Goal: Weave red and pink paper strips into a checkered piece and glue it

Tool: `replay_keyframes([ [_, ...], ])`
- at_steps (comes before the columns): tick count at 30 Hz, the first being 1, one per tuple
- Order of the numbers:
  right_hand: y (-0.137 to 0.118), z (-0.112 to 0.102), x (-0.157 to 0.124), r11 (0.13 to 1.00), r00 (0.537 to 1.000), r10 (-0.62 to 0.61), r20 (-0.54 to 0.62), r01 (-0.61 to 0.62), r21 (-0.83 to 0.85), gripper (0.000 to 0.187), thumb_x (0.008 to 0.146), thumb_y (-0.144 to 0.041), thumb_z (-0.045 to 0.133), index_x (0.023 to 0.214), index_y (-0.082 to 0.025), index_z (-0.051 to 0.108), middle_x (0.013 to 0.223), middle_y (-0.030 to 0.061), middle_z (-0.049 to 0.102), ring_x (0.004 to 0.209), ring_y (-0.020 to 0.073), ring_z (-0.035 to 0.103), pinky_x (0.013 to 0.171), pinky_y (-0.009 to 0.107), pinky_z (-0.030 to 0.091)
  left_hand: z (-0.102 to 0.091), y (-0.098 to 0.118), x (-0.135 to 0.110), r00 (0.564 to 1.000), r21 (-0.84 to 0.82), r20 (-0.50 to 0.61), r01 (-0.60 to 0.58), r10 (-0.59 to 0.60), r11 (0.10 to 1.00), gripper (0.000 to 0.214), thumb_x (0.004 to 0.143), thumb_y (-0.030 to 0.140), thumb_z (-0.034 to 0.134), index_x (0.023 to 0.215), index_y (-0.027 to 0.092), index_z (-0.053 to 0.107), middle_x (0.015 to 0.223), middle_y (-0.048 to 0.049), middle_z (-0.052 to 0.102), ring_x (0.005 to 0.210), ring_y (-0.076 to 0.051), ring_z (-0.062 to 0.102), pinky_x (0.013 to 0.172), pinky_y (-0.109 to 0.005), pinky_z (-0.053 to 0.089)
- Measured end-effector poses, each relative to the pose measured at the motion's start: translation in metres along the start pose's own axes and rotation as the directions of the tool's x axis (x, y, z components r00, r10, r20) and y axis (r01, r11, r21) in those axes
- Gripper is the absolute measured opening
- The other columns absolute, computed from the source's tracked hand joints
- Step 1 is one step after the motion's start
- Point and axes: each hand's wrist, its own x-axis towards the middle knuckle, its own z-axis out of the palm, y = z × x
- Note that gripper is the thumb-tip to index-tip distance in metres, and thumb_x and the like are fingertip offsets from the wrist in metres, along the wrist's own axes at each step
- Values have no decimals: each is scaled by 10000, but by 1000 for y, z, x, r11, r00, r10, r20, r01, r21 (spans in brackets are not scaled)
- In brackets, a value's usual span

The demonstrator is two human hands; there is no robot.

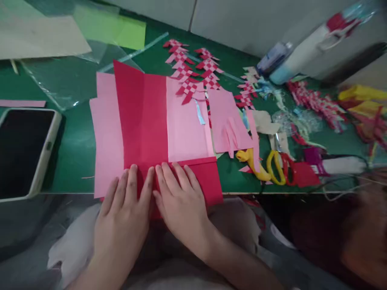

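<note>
A sheet of red paper lies in front of me with a crease running up it and a narrow fold along its lower part. My left hand rests flat on the lower left of this paper, fingers stretched out. Beside it my right hand presses on the fold, its fingers spread and its thumb close to my left hand. Neither hand grips anything. Under the red paper are sheets of pink paper, showing at the left and upper right. The red paper's lower edge reaches past the table edge, partly hidden by my hands.
Woven red-and-pink paper strips lie behind the sheets. To the right are scissors, a cut pink piece and a purple-and-white tube. A phone lies left, and a white bottle stands at the back. A person sits at the right.
</note>
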Motion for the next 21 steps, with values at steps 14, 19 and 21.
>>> replay_keyframes([
  [14,68,2,-32,985,977,152,-152,-163,-64,446,927,-193,449,1334,-26,518,1339,146,578,1247,287,506,1065,435,421,-2,2,2,998,-103,24,62,-60,993,659,882,268,551,1489,189,307,1504,-217,357,1282,-409,472,1051,-546,392],
  [19,76,-1,-34,982,973,162,-168,-175,-69,433,921,-182,448,1309,-11,535,1305,167,592,1223,287,520,1056,431,426,-4,-1,4,998,-109,39,52,-48,993,637,889,258,530,1485,183,319,1502,-205,375,1276,-404,483,1054,-544,380],
  [21,76,-2,-32,981,972,160,-169,-176,-80,416,920,-181,447,1283,-12,559,1268,167,615,1189,288,539,1045,430,428,-3,-5,6,999,-100,34,45,-41,994,592,894,263,516,1458,151,376,1459,-215,438,1249,-399,508,1047,-535,379],
])
